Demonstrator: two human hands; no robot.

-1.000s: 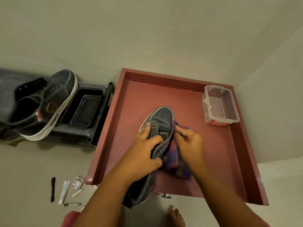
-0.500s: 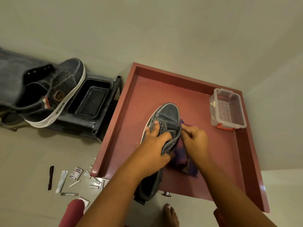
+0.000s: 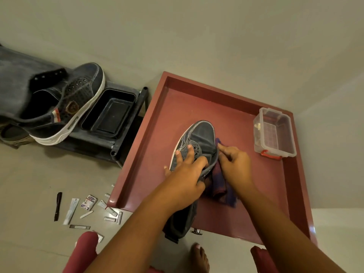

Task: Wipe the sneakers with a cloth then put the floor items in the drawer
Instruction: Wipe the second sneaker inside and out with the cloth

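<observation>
A person looks down at an open red drawer pulled out over a pale floor. A dark grey sneaker lies in the drawer with its toe pointing away and its heel reaching past the drawer's front edge.

The left hand is clamped over the sneaker's lace area; its fingers are spread across the eyelets, and the thumb hooks on the shoe's collar. The right hand is just beside the left fingers, on the sneaker's right side. Its fingertips are pinched narrowly on a purple and maroon cloth, pressing it against the shoe's side. The rest of the cloth trails under the right palm onto the drawer bottom.

Beyond the right fingers, in the far right corner of the drawer, stands a clear plastic box with a red latch.

Well to the left of the left fingers, a second sneaker with a white sole rests on a low black rack, beside a black tray.

On the floor below and left of the left fingers, near the drawer's front corner, lie small scattered items: a white tube, sachets, small metal pieces and a dark strip.

A bare foot shows at the bottom edge.
</observation>
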